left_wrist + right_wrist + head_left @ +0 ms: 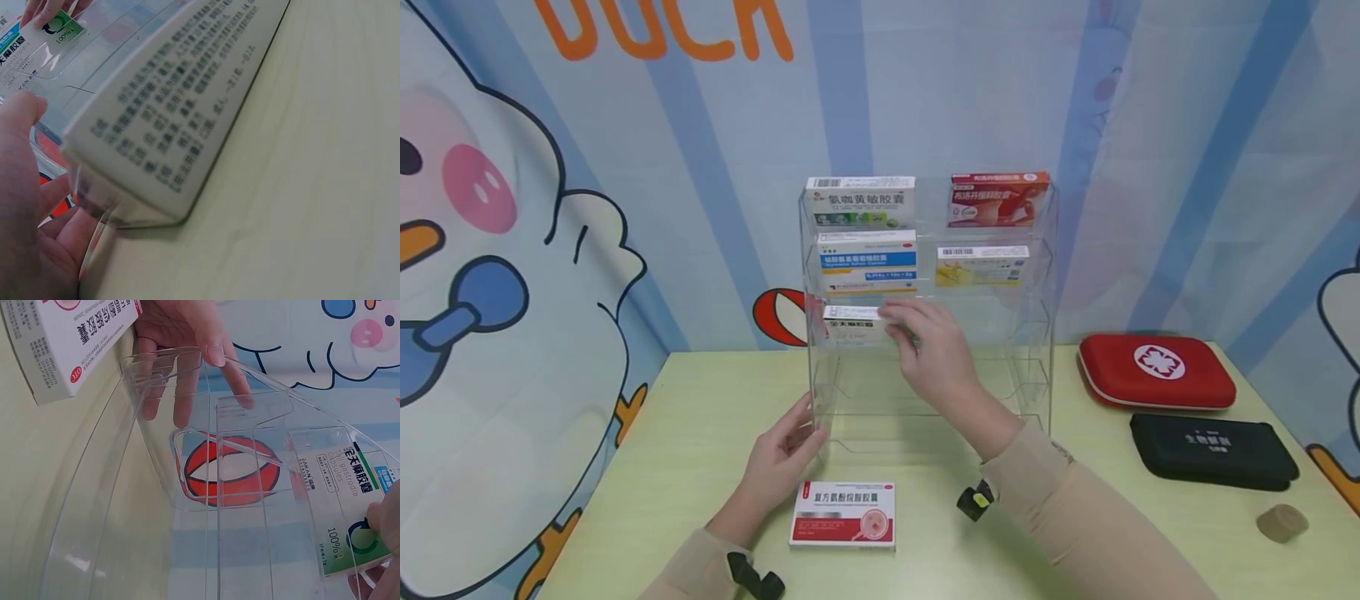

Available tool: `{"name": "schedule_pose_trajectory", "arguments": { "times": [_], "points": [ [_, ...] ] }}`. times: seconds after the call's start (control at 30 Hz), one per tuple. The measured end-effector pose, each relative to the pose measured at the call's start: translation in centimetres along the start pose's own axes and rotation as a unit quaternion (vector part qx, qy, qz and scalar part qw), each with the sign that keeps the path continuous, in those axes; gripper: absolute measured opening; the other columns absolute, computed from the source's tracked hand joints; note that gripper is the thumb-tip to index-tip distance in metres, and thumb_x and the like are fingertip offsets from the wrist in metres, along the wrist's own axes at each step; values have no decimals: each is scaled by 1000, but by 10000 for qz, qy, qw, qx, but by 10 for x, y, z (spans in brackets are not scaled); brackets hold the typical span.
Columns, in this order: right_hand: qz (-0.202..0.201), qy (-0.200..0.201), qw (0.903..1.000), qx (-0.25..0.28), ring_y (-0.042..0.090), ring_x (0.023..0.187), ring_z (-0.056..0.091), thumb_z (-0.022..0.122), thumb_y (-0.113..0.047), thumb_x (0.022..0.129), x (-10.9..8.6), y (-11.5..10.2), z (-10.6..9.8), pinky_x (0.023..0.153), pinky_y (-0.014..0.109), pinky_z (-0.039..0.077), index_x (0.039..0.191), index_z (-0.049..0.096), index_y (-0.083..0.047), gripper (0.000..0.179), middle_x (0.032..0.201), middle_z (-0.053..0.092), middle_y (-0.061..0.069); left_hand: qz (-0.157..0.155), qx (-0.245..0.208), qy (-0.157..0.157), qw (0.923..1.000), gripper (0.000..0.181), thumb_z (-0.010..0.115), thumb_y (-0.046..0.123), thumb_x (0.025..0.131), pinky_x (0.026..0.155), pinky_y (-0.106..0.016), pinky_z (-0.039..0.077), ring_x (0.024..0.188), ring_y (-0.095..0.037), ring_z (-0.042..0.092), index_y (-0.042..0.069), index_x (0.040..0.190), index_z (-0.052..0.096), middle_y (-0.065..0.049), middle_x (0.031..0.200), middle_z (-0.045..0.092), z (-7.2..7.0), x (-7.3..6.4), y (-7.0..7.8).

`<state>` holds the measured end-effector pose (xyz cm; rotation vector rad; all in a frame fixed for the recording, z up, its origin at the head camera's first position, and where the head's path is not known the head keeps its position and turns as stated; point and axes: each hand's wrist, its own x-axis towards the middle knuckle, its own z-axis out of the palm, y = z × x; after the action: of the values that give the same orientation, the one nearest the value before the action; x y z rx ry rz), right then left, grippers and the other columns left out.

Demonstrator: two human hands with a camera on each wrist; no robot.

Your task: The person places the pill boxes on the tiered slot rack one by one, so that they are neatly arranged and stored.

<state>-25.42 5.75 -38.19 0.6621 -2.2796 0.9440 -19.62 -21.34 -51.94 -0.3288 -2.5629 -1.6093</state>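
A clear plastic tiered rack (1033, 333) stands on the table. My right hand (936, 350) holds a white and green medicine box (337, 500) by its right end, at the left side of the third tier down. In the right wrist view, the thumb lies on the box's printed front. Low on the rack's left side, my left hand (782, 458) grips the side panel, thumb at its front edge and fingers along the outside. A white and red medicine box (842, 517) lies flat on the table in front, close to the left hand.
Upper tiers hold a white-green box (861, 202), a red box (998, 200), a blue-white box (868, 262) and a yellow-white box (982, 267). At right lie a red zip case (1157, 372), a black case (1213, 451) and a tan roll (1282, 523). A cartoon curtain hangs behind.
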Motion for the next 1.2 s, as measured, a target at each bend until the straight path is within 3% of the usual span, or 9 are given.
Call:
{"name": "schedule_pose_trajectory", "arguments": {
  "times": [0.13, 0.33, 0.6, 0.77, 0.97, 1.2],
  "points": [
    [159, 78, 9998, 76, 33, 140, 65, 76, -14, 104, -4, 2, -1, 125, 50, 51, 134, 77, -11, 30, 145, 74, 9, -37, -9, 5, 10000, 68, 71, 24, 109, 115, -40, 60, 140, -37, 69, 26, 170, 44, -14, 158, 65, 0, 0, 0],
    [141, 296, 9994, 94, 36, 143, 61, 78, -16, 103, -12, 7, -2, 126, 53, 50, 136, 75, -9, 34, 150, 70, 11, 1, -14, 36, 10000, 67, 72, 23, 108, 111, -26, 58, 139, -37, 70, 25, 170, 45, -15, 157, 66, 0, 0, 0],
    [-435, 770, 9959, 163, 45, 140, 62, 82, -12, 98, -26, 13, -6, 121, 59, 53, 133, 75, -4, 37, 152, 67, 20, 38, 46, 35, 10000, 68, 72, 23, 108, 111, -28, 59, 138, -38, 70, 22, 170, 44, -15, 157, 66, 0, 0, -1],
    [-789, 959, 9920, 213, 43, 136, 62, 84, -10, 95, -34, 11, -10, 116, 58, 54, 133, 74, -2, 39, 146, 68, 21, 10, -16, 48, 10000, 69, 72, 21, 108, 108, -18, 56, 139, -38, 70, 21, 171, 44, -15, 157, 66, 0, 0, -2],
    [-952, 759, 9918, 390, 36, 132, 67, 84, -15, 93, -49, 3, -16, 115, 52, 56, 136, 71, 0, 46, 137, 72, 18, -13, -30, 53, 10000, 69, 72, 22, 108, 106, -11, 52, 139, -38, 70, 22, 171, 43, -16, 157, 65, 0, 0, -2],
    [-1052, 206, 9925, 583, 35, 131, 70, 84, -22, 95, -76, -1, -10, 114, 53, 59, 138, 69, 1, 51, 137, 74, 17, -46, 21, 29, 10000, 69, 72, 23, 108, 112, -27, 58, 140, -37, 69, 23, 171, 43, -14, 158, 65, 0, 0, -2]
  ]
}}
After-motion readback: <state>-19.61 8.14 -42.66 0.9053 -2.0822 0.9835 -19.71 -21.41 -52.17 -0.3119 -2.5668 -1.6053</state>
